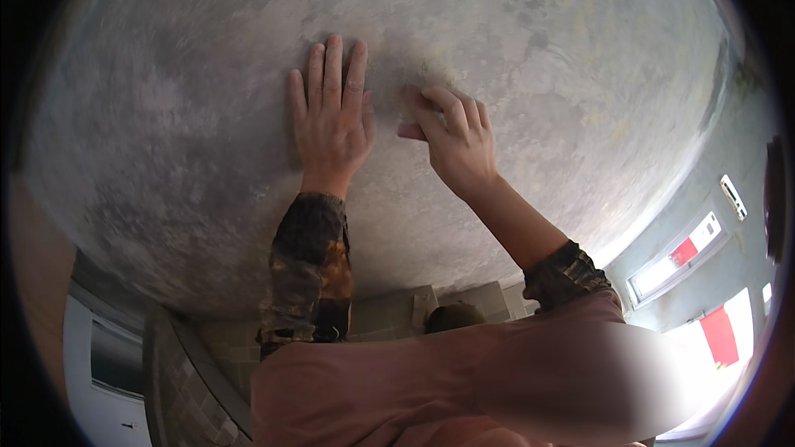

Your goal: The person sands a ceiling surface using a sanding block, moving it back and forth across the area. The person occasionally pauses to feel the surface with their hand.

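My left hand (330, 120) lies flat on a grey, mottled plaster surface (190, 116), palm down with the fingers slightly apart, and holds nothing. Just to its right, my right hand (454, 139) presses against the same surface with the fingers curled and the thumb pointing left. Anything under those fingers is hidden. The two hands are nearly touching. Both forearms wear dark patterned sleeves pushed up from the wrists.
Grey tiles (389, 314) run below the plaster. A white door or panel (103, 381) stands at the lower left. At the right are bright windows (679, 257) with red cloth (719, 335). My pink garment (464, 381) fills the bottom of the view.
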